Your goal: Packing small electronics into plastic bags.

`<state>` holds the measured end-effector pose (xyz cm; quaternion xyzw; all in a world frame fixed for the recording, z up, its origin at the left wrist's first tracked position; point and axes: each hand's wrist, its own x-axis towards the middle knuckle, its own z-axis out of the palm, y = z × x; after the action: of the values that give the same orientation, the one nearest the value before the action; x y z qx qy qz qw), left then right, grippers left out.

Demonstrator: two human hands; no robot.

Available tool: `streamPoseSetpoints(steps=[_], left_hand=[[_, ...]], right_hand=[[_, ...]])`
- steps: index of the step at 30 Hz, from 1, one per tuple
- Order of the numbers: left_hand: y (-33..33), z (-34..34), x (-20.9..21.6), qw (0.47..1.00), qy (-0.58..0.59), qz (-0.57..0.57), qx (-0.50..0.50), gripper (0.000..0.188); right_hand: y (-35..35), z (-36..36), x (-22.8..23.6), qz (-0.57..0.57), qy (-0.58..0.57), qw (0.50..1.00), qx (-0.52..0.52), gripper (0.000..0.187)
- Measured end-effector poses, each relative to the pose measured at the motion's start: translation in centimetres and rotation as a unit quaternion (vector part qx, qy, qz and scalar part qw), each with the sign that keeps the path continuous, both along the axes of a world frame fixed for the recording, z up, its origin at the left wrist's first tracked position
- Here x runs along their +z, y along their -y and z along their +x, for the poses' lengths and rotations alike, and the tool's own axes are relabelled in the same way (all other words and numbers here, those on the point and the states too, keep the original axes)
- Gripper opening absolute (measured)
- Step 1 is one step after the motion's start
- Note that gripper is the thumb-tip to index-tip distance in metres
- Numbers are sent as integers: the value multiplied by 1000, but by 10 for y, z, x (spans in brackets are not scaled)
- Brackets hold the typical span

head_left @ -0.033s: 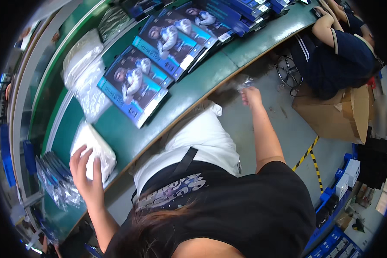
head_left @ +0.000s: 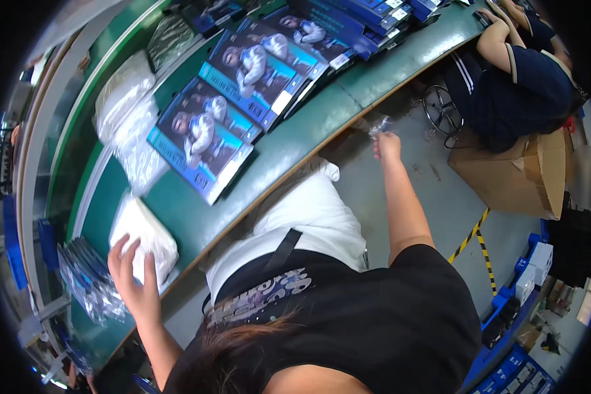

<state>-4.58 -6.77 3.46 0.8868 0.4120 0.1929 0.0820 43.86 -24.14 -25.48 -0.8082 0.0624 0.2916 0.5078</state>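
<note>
My left hand point(head_left: 136, 279), fingers apart and holding nothing, is at the near edge of a white plastic-wrapped stack point(head_left: 146, 226) on the green bench. Whether the fingertips touch the stack I cannot tell. My right hand point(head_left: 387, 146) is stretched out past the bench edge, above the floor, closed on a small crumpled piece of clear plastic point(head_left: 382, 125). Several flat blue printed boxes point(head_left: 202, 141) lie overlapping on the bench between my hands. Beyond the white stack is a pile of clear plastic bags point(head_left: 121, 125).
Plastic-wrapped dark packs point(head_left: 88, 279) sit at the left end of the green bench point(head_left: 243, 187). More blue boxes point(head_left: 374, 20) are heaped at the far right. A seated person point(head_left: 512, 98), a wheeled stool base point(head_left: 442, 108) and a cardboard box point(head_left: 505, 174) occupy the right side.
My left hand has drawn slightly back toward me, off the middle of the white stack. My right hand stays closed on the clear plastic, nearly in place.
</note>
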Motion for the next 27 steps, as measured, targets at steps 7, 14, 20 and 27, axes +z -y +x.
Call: streamPoseSetpoints(steps=[7, 14, 20, 27], left_hand=[[27, -1, -1, 994, -92, -23, 54, 45], [28, -6, -13, 995, -84, -3, 56, 42], [33, -17, -15, 994, -88, 17, 64, 51], [36, -27, -26, 993, -91, -34, 64, 72]], right_hand=[[-57, 72, -132, -234, 319, 904, 160, 36], [-95, 13, -192, -199, 435, 822, 310, 38], [-85, -4, -156, -358, 416, 757, 353, 40], [-39, -32, -158, -478, 336, 641, 498, 28]])
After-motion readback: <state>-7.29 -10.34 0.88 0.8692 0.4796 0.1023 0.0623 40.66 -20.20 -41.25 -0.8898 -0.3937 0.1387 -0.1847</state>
